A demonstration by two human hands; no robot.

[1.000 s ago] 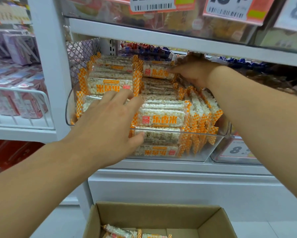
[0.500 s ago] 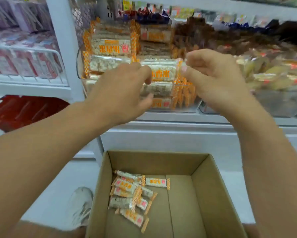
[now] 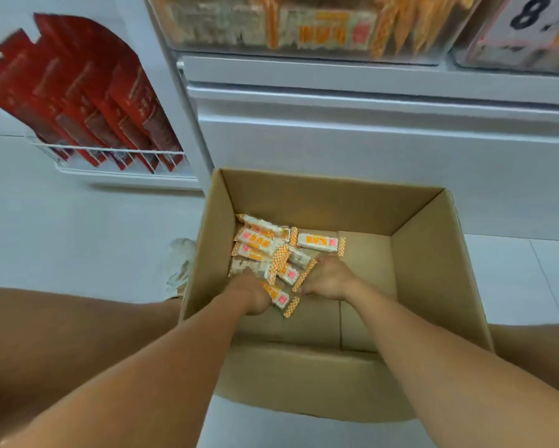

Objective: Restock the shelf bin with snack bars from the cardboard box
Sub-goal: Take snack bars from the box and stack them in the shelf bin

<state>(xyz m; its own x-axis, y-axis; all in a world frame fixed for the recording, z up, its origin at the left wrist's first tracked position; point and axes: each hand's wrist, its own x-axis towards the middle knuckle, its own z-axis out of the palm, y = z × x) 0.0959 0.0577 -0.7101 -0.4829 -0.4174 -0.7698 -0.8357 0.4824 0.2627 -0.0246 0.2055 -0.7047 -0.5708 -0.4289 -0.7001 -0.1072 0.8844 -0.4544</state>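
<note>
Now both hands had left the shelf bin [image 3: 304,43] and reached down into the cardboard box [image 3: 433,253]. My left hand [image 3: 250,294] and right hand [image 3: 328,281] curled onto the snack bars [image 3: 265,250] heaped in its far-left corner; the next load was starting.

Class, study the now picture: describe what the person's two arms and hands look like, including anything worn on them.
Both forearms are bare, with no sleeve showing anywhere in view. The left hand and right hand wear no gloves. No watch or bracelet shows on the wrists. The fingers are too hidden and blurred to check for rings.
</note>
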